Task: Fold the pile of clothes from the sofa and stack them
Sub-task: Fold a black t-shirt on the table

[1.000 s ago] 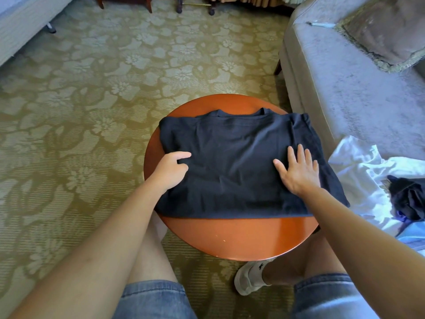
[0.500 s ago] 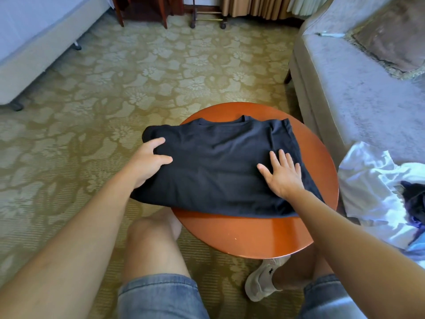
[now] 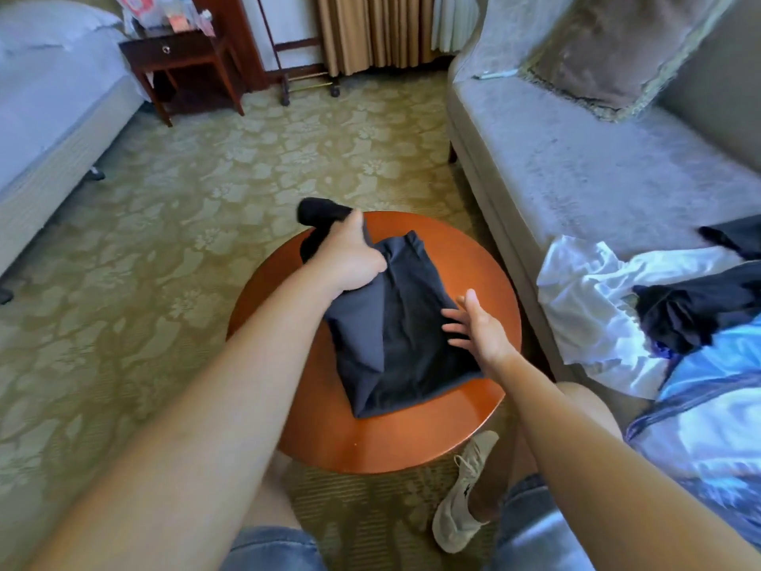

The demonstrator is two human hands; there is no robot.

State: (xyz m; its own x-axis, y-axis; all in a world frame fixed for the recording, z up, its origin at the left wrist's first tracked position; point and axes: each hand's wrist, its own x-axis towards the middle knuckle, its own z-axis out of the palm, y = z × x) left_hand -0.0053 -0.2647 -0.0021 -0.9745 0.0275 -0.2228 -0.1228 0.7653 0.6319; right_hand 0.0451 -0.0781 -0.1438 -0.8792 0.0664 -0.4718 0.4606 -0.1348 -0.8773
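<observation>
Left hand [image 3: 354,257] in a tight grip (arm outstretched), right hand [image 3: 479,329] splayed.

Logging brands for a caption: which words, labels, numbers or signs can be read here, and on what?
No text is readable.
Shoe: a small black mark, no legible letters.
Packets on the nightstand: print too blurred to read.
</observation>
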